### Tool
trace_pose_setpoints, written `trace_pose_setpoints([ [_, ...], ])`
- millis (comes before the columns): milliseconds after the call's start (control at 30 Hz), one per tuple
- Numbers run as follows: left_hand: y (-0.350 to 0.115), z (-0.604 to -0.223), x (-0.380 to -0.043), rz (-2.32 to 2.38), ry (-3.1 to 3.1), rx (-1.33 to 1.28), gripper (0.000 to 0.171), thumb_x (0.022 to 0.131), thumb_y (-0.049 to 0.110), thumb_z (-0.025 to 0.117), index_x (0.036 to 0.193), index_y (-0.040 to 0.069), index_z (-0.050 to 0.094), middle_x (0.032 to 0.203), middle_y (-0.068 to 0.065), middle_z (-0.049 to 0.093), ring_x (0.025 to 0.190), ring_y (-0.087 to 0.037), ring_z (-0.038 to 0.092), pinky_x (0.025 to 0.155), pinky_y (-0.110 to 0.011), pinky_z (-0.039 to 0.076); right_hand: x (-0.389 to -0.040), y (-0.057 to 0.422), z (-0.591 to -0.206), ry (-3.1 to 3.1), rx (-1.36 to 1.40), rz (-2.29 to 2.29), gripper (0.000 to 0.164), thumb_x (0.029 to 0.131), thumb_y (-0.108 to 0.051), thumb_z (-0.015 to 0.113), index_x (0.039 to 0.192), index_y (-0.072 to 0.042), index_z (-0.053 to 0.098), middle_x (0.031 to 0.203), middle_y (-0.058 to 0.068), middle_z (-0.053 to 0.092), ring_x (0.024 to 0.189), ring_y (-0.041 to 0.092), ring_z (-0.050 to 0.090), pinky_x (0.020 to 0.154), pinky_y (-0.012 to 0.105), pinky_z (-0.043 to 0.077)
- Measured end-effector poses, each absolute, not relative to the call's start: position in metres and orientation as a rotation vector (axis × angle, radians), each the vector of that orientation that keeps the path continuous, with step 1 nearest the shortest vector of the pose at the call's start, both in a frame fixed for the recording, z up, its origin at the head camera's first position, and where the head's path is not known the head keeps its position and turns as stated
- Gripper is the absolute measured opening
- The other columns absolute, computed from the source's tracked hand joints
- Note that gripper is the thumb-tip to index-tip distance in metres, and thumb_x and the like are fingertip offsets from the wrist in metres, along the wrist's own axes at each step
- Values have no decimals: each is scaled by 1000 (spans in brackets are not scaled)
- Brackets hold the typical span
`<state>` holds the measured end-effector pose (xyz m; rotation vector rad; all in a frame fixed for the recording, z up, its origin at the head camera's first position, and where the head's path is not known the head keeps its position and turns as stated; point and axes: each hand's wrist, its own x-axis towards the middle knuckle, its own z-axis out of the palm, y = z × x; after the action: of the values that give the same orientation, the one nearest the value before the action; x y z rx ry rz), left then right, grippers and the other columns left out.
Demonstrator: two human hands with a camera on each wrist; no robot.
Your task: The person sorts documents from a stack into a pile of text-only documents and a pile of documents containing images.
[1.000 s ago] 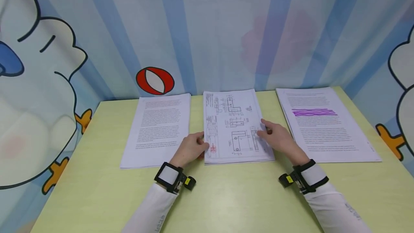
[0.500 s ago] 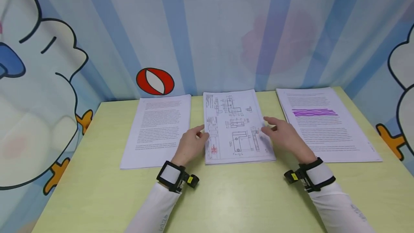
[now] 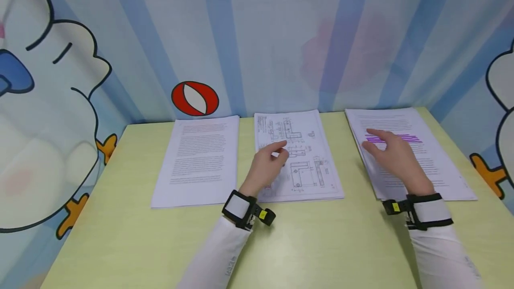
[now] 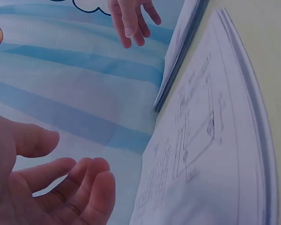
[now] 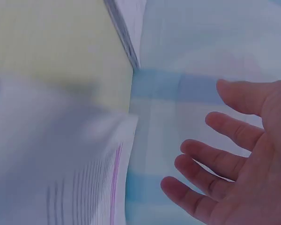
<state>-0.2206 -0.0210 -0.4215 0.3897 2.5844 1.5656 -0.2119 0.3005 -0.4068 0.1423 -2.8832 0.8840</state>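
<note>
Three stacks of printed paper lie side by side. Over the middle stack (image 3: 297, 191), topped by a sheet of technical drawings, hovers my left hand (image 3: 267, 164), its fingers loosely bent with nothing between them. The left wrist view shows the same hand (image 4: 61, 183) raised off the drawing sheet (image 4: 210, 154). My right hand (image 3: 397, 157) hangs over the right stack (image 3: 449, 182), which has purple highlighter lines across its top page. In the right wrist view the right hand's fingers (image 5: 215, 159) are spread, holding nothing, beside the highlighted page (image 5: 98, 178).
The left stack (image 3: 201, 159) of text pages lies at the back left of the pale yellow table (image 3: 313, 244). Behind the table's far edge hangs a blue striped cloth (image 3: 273, 48) with cartoon figures. Gaps of bare tabletop separate the stacks.
Both hands have left the sides of the middle stack and moved right. The left hand is now above the drawings, the right hand above the highlighted stack. The stacks stay in place.
</note>
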Motion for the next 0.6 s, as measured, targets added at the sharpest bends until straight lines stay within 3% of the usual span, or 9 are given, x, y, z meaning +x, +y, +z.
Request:
trace_pose_setpoints([
  [100, -3, -420, -223, 1616, 2519, 409, 43, 102, 26, 52, 143, 14, 54, 126, -7, 63, 93, -21, 66, 69, -20, 47, -213, 323, -408, -2901, 75, 887, 62, 102, -39, 52, 146, 4, 42, 146, 37, 42, 134, 57, 37, 105, 68, 32],
  [333, 39, -426, -222, 1649, 2378, 407, 43, 101, 26, 52, 142, 13, 54, 132, -6, 62, 99, -20, 67, 73, -18, 48, -212, 363, -418, -3015, -118, 913, 83, 100, -52, 48, 155, 4, 20, 152, 41, 25, 138, 61, 23, 106, 73, 25],
  [600, 85, -439, -211, 1599, 2286, 385, 45, 100, 29, 55, 143, 15, 54, 136, -4, 63, 115, -17, 66, 92, -21, 51, -204, 391, -428, -3065, -343, 904, 93, 99, -55, 47, 154, 10, 8, 152, 46, 16, 137, 65, 18, 106, 76, 22],
])
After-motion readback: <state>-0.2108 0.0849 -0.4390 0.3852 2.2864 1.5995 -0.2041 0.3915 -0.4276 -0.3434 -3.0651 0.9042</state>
